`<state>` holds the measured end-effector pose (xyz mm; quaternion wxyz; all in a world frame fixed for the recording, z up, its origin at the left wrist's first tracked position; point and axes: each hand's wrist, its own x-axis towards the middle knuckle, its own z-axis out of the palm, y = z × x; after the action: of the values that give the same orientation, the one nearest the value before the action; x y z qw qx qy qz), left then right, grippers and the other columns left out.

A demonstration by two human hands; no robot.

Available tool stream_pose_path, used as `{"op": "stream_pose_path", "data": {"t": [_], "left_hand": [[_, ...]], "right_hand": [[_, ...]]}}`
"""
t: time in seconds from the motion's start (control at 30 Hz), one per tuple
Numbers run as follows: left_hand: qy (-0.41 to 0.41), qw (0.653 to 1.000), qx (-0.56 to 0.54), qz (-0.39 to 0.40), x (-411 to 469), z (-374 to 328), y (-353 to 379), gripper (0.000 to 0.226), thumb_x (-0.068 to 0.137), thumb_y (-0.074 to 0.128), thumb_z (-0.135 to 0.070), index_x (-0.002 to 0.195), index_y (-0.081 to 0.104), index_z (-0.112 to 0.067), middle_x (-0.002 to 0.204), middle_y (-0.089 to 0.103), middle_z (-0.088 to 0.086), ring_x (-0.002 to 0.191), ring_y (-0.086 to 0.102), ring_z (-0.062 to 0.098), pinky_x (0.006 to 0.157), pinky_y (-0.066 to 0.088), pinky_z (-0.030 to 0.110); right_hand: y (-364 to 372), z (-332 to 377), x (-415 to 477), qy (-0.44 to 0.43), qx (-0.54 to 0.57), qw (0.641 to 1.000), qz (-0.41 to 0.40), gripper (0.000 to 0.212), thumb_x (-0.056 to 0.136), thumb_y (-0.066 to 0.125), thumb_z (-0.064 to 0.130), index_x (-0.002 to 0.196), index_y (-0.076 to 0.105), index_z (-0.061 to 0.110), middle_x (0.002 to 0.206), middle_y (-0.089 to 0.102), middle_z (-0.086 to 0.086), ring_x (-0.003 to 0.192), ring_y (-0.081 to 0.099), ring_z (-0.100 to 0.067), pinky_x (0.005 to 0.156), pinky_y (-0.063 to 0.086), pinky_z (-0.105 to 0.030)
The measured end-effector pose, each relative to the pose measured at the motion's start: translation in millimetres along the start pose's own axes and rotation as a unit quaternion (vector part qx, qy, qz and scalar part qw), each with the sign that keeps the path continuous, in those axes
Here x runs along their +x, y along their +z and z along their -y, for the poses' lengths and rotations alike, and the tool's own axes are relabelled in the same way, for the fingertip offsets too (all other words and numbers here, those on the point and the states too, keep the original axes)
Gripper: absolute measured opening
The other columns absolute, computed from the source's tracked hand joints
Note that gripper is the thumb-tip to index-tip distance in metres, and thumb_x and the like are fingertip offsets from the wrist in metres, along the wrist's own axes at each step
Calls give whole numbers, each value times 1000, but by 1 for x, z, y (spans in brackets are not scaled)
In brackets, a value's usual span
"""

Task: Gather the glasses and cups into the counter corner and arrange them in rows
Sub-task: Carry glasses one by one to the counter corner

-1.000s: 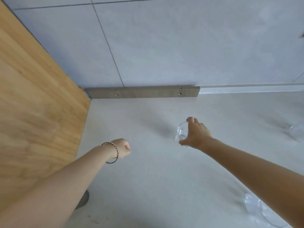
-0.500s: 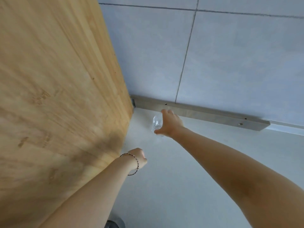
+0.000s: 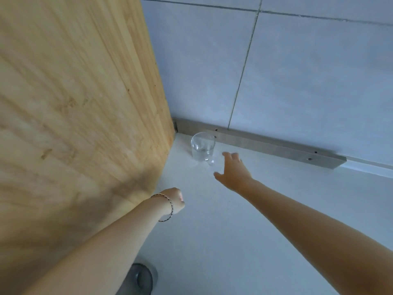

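Note:
A clear glass cup [image 3: 202, 149] stands upright on the pale counter [image 3: 265, 209], tucked near the corner where the wooden side panel [image 3: 80, 107] meets the tiled back wall. My right hand [image 3: 232, 170] hovers just right of and in front of the glass, fingers spread and holding nothing, not touching it. My left hand [image 3: 175, 201], with a thin bracelet on its wrist, hangs over the counter near the wooden panel with fingers curled in, holding nothing.
A metal strip [image 3: 265, 144] runs along the foot of the grey tiled wall [image 3: 297, 71]. A dark round object [image 3: 141, 278] sits at the bottom edge below my left forearm. The wooden panel closes off the left side.
My right hand carried the glass left into the corner, set it down and let go; it is now drawn back slightly. The left hand stayed curled.

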<state>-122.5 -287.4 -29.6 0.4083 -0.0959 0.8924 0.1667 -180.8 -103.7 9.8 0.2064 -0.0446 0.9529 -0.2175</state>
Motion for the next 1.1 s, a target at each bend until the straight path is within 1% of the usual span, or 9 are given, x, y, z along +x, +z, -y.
{"op": "stream_pose_path", "data": {"t": [0.17, 0.3, 0.4, 0.5, 0.6, 0.67, 0.77, 0.93, 1.1], "left_hand": [[-7, 999, 16, -28, -47, 12, 11, 29, 90, 42, -14, 63, 36, -23, 65, 33, -1, 60, 37, 19, 49, 21, 24], [-1, 1000, 15, -21, -85, 20, 19, 33, 92, 39, -16, 60, 33, -21, 59, 28, -1, 51, 28, 13, 49, 21, 25], [3, 999, 16, -36, -109, 25, 22, 15, 93, 39, -17, 79, 40, -15, 68, 31, 0, 55, 27, 14, 51, 22, 25], [4, 999, -1, -44, -126, 33, 25, 22, 93, 40, -17, 72, 38, -19, 64, 28, -3, 59, 30, 16, 51, 22, 24], [-9, 998, -20, -60, -138, 44, 27, 20, 91, 45, -15, 72, 39, -19, 62, 31, -3, 68, 36, 19, 52, 24, 23], [-18, 997, -33, -66, -141, 51, 29, 26, 90, 45, -15, 66, 37, -22, 63, 30, -3, 63, 34, 18, 52, 24, 22], [-26, 996, -48, -74, -143, 59, 30, 11, 90, 45, -14, 81, 46, -20, 68, 36, -6, 73, 40, 17, 56, 29, 20], [-23, 996, -32, -79, -137, 62, 32, 11, 92, 43, -14, 82, 42, -19, 69, 35, -4, 77, 39, 19, 54, 27, 21], [-9, 998, 18, -58, -120, 54, 36, 33, 90, 40, -11, 63, 27, -25, 60, 26, -2, 60, 29, 16, 50, 18, 25]], "right_hand": [[13, -47, -84, 41, -28, 993, 104, 51, 90, 58, 28, 136, 44, 14, 138, 46, -11, 128, 46, -25, 105, 40, -33], [38, -28, -141, -47, -34, 982, 179, 44, 89, 59, 27, 131, 50, 15, 135, 51, -6, 125, 48, -19, 104, 39, -30], [69, 6, -170, -134, -29, 966, 217, 66, 86, 65, 29, 143, 34, 16, 145, 38, -5, 132, 42, -21, 109, 37, -32], [100, 42, -185, -202, -19, 947, 248, 100, 78, 75, 32, 151, 10, 14, 156, 20, -6, 143, 26, -24, 115, 31, -37], [124, 67, -190, -219, 4, 947, 234, 110, 73, 79, 32, 152, 5, 16, 156, 22, -6, 142, 27, -26, 114, 32, -39], [138, 77, -193, -192, 41, 958, 211, 103, 72, 80, 34, 150, 13, 20, 149, 33, -7, 136, 36, -26, 108, 39, -40], [151, 79, -198, -153, 81, 975, 140, 84, 71, 77, 36, 139, 30, 23, 134, 47, -4, 123, 48, -25, 96, 45, -38], [146, 54, -201, -157, 58, 981, 99, 83, 67, 77, 37, 137, 34, 19, 134, 48, 0, 124, 45, -22, 97, 42, -36], [117, 7, -203, -83, 105, 987, 83, 85, 64, 78, 33, 135, 32, 20, 132, 49, 4, 118, 53, -22, 92, 45, -32]]}}
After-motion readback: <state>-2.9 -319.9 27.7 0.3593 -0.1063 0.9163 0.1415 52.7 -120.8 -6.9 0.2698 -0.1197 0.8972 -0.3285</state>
